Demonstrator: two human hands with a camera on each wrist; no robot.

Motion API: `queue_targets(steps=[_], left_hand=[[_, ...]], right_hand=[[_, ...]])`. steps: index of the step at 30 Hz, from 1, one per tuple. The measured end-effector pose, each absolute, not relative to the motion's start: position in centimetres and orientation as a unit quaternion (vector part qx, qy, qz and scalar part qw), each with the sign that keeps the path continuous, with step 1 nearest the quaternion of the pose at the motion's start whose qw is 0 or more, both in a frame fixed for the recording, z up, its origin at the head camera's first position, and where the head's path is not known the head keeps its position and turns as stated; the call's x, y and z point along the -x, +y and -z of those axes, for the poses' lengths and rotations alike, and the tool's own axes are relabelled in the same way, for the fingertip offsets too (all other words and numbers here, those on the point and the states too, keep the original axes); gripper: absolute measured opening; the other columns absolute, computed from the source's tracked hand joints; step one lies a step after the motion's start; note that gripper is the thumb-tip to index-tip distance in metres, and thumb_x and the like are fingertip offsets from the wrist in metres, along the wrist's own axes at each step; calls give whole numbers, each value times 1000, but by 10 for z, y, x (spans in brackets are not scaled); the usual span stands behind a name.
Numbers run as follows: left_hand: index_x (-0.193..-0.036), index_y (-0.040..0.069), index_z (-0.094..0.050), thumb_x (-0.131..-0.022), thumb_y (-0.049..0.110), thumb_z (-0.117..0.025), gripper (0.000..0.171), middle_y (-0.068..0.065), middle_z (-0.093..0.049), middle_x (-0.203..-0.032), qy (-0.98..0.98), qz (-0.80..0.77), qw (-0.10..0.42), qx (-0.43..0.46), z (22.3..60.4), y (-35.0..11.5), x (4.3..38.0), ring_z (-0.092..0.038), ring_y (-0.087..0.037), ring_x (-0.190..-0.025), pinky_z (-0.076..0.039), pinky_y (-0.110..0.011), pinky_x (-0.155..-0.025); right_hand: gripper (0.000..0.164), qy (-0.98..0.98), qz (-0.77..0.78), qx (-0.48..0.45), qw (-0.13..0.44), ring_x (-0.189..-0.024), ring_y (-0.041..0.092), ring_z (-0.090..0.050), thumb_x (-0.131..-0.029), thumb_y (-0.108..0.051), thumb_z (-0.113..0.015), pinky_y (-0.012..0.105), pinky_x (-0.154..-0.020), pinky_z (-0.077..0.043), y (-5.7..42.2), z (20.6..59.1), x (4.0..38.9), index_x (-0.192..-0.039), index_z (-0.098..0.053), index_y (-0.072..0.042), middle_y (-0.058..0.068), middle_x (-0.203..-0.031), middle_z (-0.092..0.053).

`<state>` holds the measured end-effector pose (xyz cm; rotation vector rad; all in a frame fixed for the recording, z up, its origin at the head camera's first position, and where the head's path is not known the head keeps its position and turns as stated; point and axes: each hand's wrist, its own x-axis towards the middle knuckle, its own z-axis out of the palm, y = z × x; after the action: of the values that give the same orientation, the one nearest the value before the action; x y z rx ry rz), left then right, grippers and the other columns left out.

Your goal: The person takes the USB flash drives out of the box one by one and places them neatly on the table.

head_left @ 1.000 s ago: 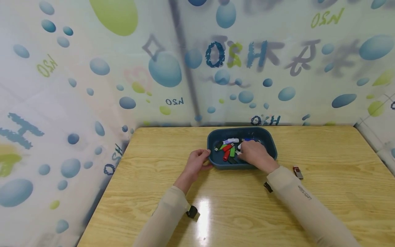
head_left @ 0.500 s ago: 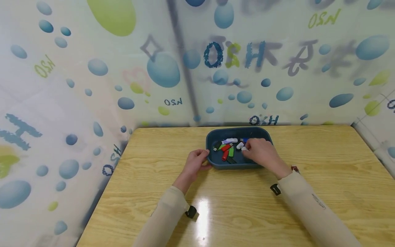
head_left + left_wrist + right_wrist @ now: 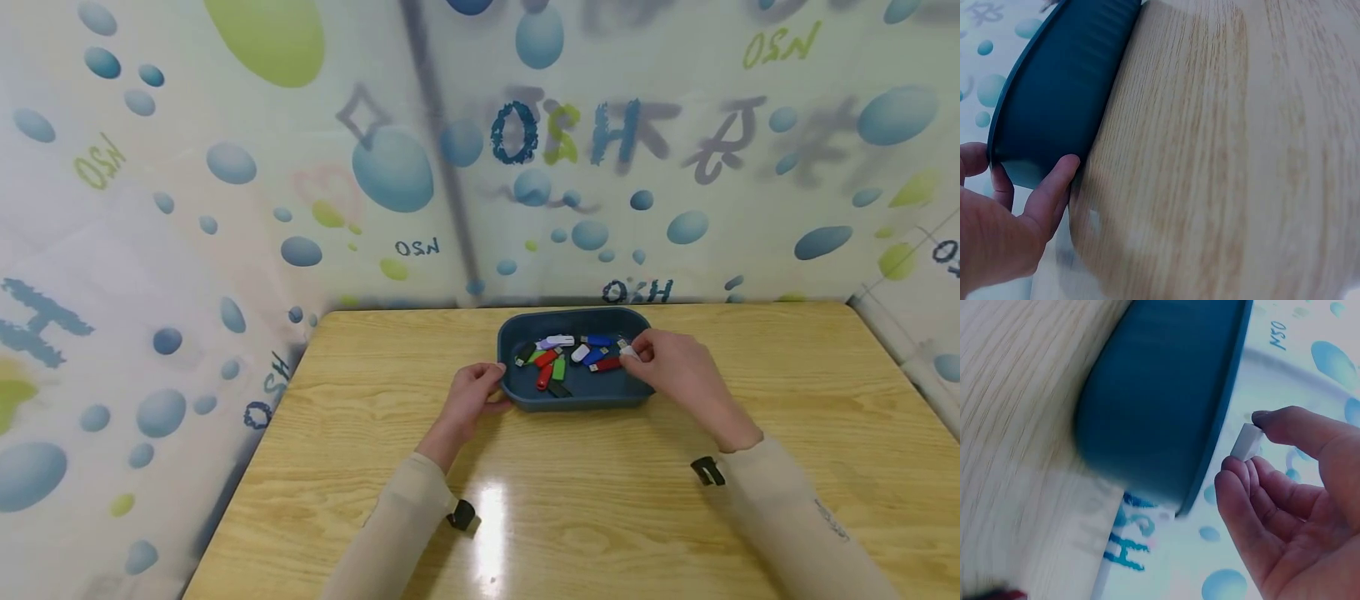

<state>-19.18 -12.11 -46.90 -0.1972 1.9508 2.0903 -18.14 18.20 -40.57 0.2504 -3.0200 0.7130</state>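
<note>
A dark blue plastic tray (image 3: 577,402) stands on the wooden table, holding several USB sticks in red, green, blue, black, white and purple. My left hand (image 3: 472,397) grips the tray's left end, thumb at the rim; in the left wrist view its fingers (image 3: 1054,181) lie against the outer wall. Over the tray's right end, my right hand (image 3: 682,367) pinches a white USB stick (image 3: 1247,442) between thumb and fingers, seen plainly in the right wrist view. Inside the tray a dark red USB stick (image 3: 604,364) lies near two blue ones, just left of my right hand.
A dark red item (image 3: 997,594) shows partly at the lower left corner of the right wrist view, on the table (image 3: 570,500). Behind the table's far edge hangs a patterned curtain (image 3: 420,275). Black straps sit at both sleeves.
My right hand has lifted from the middle of the tray and moved right to its right rim, with the white USB stick between its fingers. My left hand stays on the tray's left end.
</note>
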Motion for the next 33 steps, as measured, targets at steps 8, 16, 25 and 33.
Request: queue_targets(steps=[8,16,25,33], left_hand=[[-121,-14,-54,-97,23,-56,44,-25,-55,-123,671,-725,137,70,469,-121,192,-59,-32,-110,-55,-43,-80],[-117,-7,-52,-96,22,-58,36,-19,-56,-113,672,-726,125,72,470,-121,192,-61,-28,-100,-56,-44,-77],[-143,4,-42,-97,23,-56,51,-20,-50,-134,664,-735,125,62,468,-121,190,-58,-34,-114,-53,-47,-84],[-148,7,-39,-96,14,-58,56,-20,-43,-143,660,-742,104,55,469,-121,193,-52,-31,-121,-50,-43,-91]], right_hand=[[34,-967,-246,-62,25,-68,20,-55,-89,-31,-66,36,-59,-47,209,400,167,-101,-67,1,8,-84,-65],[38,-969,-241,-43,27,-62,17,-55,-90,-32,-63,33,-54,-46,235,401,156,-102,-67,4,10,-85,-66],[37,-973,-227,-29,42,-62,18,-55,-89,-32,-64,31,-52,-43,262,412,147,-96,-66,4,7,-79,-65],[40,-975,-218,-23,35,-63,18,-56,-89,-34,-64,34,-53,-44,287,420,140,-97,-67,6,9,-80,-66]])
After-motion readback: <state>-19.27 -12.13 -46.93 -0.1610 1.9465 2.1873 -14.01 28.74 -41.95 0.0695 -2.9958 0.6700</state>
